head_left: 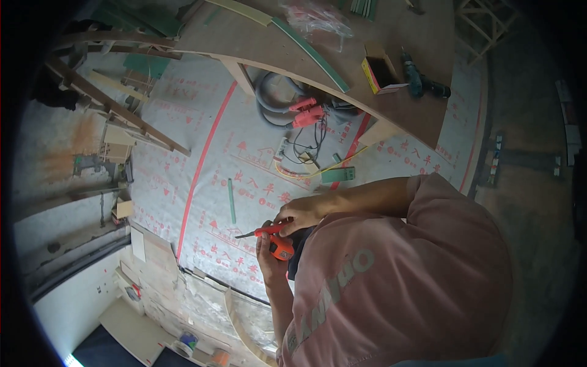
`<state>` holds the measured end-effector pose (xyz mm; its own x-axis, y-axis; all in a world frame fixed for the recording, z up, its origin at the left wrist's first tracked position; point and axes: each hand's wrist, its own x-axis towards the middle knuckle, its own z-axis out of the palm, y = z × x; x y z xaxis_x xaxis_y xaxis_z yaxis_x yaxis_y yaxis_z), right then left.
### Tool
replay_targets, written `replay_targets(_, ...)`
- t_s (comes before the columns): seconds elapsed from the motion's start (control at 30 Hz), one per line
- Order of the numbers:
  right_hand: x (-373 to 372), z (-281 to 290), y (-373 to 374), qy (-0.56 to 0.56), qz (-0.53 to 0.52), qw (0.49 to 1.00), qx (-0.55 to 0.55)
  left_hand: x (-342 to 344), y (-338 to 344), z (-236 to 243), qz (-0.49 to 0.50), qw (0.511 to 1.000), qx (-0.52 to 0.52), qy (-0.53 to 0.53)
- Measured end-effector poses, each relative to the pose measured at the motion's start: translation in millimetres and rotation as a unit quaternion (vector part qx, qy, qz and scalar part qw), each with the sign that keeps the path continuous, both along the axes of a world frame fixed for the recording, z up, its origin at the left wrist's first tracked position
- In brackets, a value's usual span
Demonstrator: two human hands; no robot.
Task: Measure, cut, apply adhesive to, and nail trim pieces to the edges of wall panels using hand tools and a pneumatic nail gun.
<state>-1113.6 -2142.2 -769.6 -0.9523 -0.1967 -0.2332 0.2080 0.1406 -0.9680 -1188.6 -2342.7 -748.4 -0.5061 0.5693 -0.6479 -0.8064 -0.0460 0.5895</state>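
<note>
My right hand (pixel 301 211) is closed around the rear of a red-handled knife (pixel 267 230). Its narrow dark blade points left, over the printed floor sheet. Just below, my left hand (pixel 269 260) grips an orange tape measure (pixel 282 248), with fingertips close against the knife handle. Part of the tape measure is hidden by the fingers. Both hands are held in front of my pink shirt (pixel 403 269). Beyond them, a thin green strip (pixel 232 200) lies on the floor sheet.
A wooden worktop (pixel 342 46) carries a drill (pixel 422 81), an open box (pixel 380 70) and plastic bags (pixel 315 17). Beneath its edge are a coiled grey hose (pixel 269 101), red connectors (pixel 307 112) and cables. A wooden frame (pixel 116 113) stands at left.
</note>
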Motion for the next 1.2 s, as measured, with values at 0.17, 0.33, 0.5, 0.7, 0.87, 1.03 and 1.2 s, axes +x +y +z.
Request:
replay_targets(0.17, 3.4, -179.7, 36.5, -0.154, -0.268, 0.93, 0.197, -126.1, -7.8, -47.2, -0.049, 0.998, 0.023, -0.036)
replay_targets(0.33, -12.6, -339.3, -19.3, -0.173, -0.235, 0.951, 0.101, -269.9, -20.2, -57.0, -0.115, 0.992, 0.027, -0.054)
replay_targets(0.5, -77.0, -210.9, -7.4, -0.302, -0.475, 0.816, 0.13, -380.3, -10.2, -64.1, -0.151, 0.983, -0.033, -0.095)
replay_targets(0.7, -109.7, -141.3, 58.1, -0.29, -0.558, 0.734, 0.257, -465.2, 56.5, -64.8, -0.215, 0.972, -0.055, -0.073)
replay_targets(0.87, -123.8, -102.8, 224.5, -0.238, -0.651, 0.515, 0.504, -511.3, 140.9, -63.7, -0.255, 0.963, -0.054, -0.072)
replay_targets(1.03, -134.9, -115.9, 345.0, -0.301, -0.63, 0.449, 0.558, -557.3, 236.9, -63.2, -0.285, 0.953, -0.05, -0.092)
replay_targets(1.2, -135.4, -118.8, 366.9, -0.351, -0.644, 0.446, 0.512, -585.4, 346.4, -49.9, -0.335, 0.937, -0.078, -0.062)
